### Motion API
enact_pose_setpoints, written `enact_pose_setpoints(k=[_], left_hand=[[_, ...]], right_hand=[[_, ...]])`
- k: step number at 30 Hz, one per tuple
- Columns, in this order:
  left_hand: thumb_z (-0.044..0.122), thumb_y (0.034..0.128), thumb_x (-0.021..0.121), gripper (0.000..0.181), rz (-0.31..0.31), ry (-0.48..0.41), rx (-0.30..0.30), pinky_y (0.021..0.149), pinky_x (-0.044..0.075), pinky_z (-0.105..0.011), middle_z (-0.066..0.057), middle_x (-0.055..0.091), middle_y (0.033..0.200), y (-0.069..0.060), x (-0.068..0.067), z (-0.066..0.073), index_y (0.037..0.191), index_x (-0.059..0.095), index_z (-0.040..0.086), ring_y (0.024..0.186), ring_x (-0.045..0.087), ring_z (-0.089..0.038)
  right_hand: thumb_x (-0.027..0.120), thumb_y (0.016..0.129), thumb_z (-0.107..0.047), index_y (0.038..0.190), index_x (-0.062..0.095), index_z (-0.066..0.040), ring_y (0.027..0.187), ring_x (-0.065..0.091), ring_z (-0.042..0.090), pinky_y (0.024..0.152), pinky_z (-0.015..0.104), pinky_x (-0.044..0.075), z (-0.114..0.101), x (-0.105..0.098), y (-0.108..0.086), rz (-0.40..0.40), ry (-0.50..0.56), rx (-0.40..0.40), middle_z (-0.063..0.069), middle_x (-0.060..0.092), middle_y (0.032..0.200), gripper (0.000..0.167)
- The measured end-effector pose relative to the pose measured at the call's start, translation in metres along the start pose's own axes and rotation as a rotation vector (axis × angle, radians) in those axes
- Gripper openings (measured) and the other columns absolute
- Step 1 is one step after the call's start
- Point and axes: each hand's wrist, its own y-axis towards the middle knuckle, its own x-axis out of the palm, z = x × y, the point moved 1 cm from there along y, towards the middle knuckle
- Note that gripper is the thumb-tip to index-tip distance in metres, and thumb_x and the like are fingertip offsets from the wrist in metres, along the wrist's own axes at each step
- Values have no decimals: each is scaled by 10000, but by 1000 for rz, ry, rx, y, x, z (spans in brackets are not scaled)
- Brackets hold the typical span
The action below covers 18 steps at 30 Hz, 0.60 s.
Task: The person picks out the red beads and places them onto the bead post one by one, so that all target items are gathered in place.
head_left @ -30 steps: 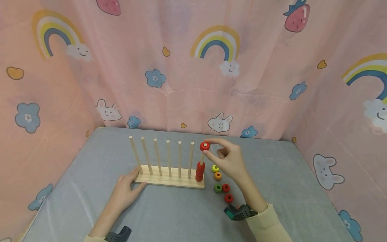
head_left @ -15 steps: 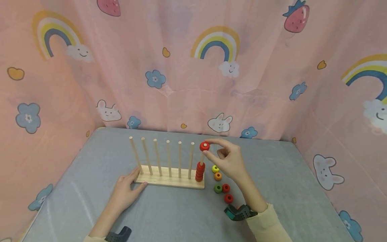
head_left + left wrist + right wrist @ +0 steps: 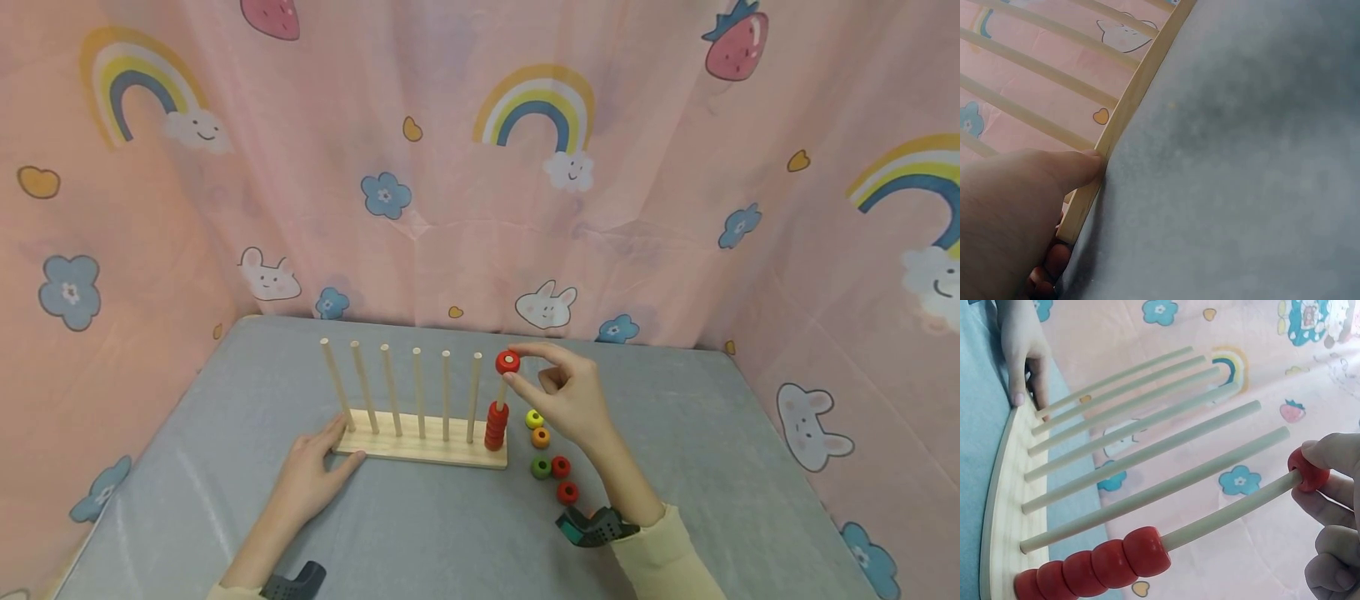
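Observation:
A wooden peg rack (image 3: 420, 448) with a row of upright pegs stands on the table. My left hand (image 3: 306, 477) grips its left end; in the left wrist view the thumb (image 3: 1082, 167) lies against the edge of the base, with the fingers round the end. My right hand (image 3: 570, 396) pinches a red bead (image 3: 1310, 472) between thumb and fingers. That bead sits round the top of the rightmost peg (image 3: 1229, 515). Lower on the same peg is a stack of several red beads (image 3: 496, 427), apart from the pinched one. The other pegs carry no beads.
Loose beads lie right of the rack, below my right forearm: a yellow bead (image 3: 534, 418), an orange bead (image 3: 541, 437), a green bead (image 3: 541, 467) and two red beads (image 3: 567, 492). A pink patterned curtain (image 3: 465, 242) closes off the grey table (image 3: 420, 533) behind and at the sides.

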Motion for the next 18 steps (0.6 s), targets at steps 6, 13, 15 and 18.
enact_pose_setpoints(k=[6, 13, 15, 18], left_hand=[[313, 989, 776, 704, 11, -4, 10, 1050, 464, -678, -216, 495, 1589, -1, 0, 1, 1544, 507, -27, 1319, 531, -501], [304, 986, 780, 703, 18, -3, 17, 1037, 475, -668, -222, 498, 1584, 0, 0, 1, 1537, 508, -36, 1294, 545, -499], [304, 988, 778, 701, 17, -3, 17, 1037, 475, -665, -224, 497, 1585, 0, 0, 1, 1536, 508, -40, 1287, 548, -499], [304, 990, 774, 700, 13, -5, 16, 1037, 474, -663, -228, 494, 1586, 0, 0, 2, 1535, 507, -44, 1280, 550, -501]], right_hand=[[862, 881, -39, 1187, 791, -81, 447, 207, 8, 416, 225, 191, -1, 0, 0, 0, 11, 0, -3, 358, 568, 317], [847, 882, -1, 1193, 785, -66, 433, 210, 18, 397, 227, 196, 0, 0, 0, -3, 39, -18, 52, 714, 902, 324], [845, 879, 11, 1193, 784, -64, 437, 205, 14, 399, 221, 192, 1, 0, 0, -3, 43, -24, 54, 712, 900, 328], [845, 876, 17, 1192, 785, -64, 436, 204, 12, 396, 218, 191, 2, 0, -1, -3, 48, -30, 54, 717, 913, 332]])
